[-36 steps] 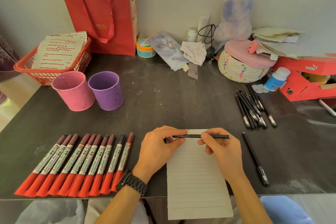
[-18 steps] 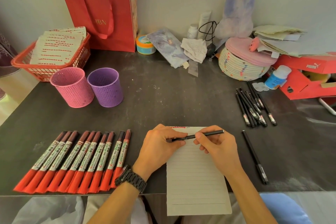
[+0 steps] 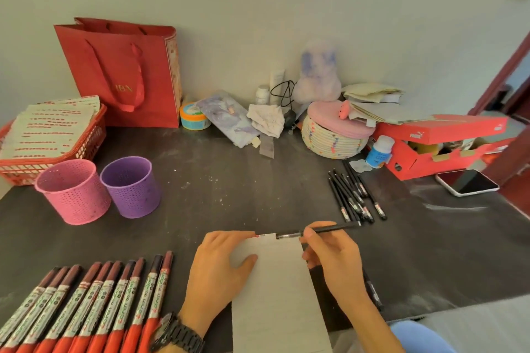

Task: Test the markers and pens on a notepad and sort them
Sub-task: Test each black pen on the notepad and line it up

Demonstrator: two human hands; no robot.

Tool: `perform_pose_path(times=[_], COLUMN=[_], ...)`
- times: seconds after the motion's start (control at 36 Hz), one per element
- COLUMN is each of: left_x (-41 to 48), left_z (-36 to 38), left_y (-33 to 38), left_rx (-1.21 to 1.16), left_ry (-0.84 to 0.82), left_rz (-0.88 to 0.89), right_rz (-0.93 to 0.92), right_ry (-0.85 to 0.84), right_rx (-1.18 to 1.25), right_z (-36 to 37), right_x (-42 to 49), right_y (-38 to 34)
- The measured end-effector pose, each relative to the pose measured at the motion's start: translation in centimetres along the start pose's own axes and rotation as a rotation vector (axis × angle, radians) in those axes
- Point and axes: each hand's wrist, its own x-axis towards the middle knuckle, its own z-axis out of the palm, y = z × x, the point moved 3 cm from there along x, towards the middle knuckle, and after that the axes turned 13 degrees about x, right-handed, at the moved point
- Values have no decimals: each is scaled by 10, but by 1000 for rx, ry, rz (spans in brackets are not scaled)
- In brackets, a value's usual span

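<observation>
A lined notepad lies at the front edge of the dark table. My left hand rests flat on its upper left corner. My right hand pinches a thin black pen, whose tip sits at the top edge of the pad beside a small red mark. Several red markers lie in a row at the front left. A bunch of black pens lies at the right. One more black pen lies partly hidden behind my right wrist.
A pink cup and a purple cup stand at the left. Behind them are a red basket of papers and a red bag. A woven basket, a red shoebox and a phone sit at the right.
My left hand let go of the pen's end and now lies flat on the pad. My right hand turned the pen, tip down at the pad's top. The camera tilted upward.
</observation>
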Motion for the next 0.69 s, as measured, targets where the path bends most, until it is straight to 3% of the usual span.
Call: perform_pose_path(times=[0.19, 0.36, 0.47, 0.69], left_x=[0, 2, 2, 2], left_z=[3, 3, 3, 3], left_y=[1, 1, 1, 2], left_rx=[53, 56, 45, 50], left_ry=[18, -16, -26, -37], left_rz=[-11, -36, -40, -52], right_rz=[97, 222, 302, 285], right_ry=[146, -20, -52, -64], right_rx=[-105, -492, -641, -845], right_z=[-83, -141, -155, -148], right_x=[15, 18, 19, 21], right_y=[-38, -51, -41, -33])
